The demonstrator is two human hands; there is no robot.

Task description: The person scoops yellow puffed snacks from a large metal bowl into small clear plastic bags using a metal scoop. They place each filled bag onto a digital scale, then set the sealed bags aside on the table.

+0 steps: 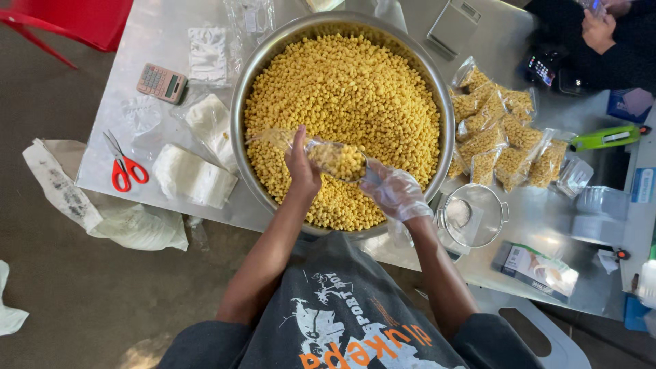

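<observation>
A big steel bowl [240, 102] on a metal table is heaped with small yellow puffed snacks [348, 89]. My bare left hand [301, 166] holds a clear plastic bag [287, 141] over the bowl, its mouth toward the right. My right hand [396, 191], in a thin clear glove, holds a small scoop [342, 161] full of yellow snacks at the bag's mouth. Both hands hover over the near half of the bowl.
Several filled clear bags [495, 130] lie right of the bowl. A small clear lidded container [473, 215] sits near my right hand. Left of the bowl are red scissors [124, 167], a pink calculator [161, 83] and stacks of empty bags [193, 179]. Another person's hands [598, 27] work at the far right.
</observation>
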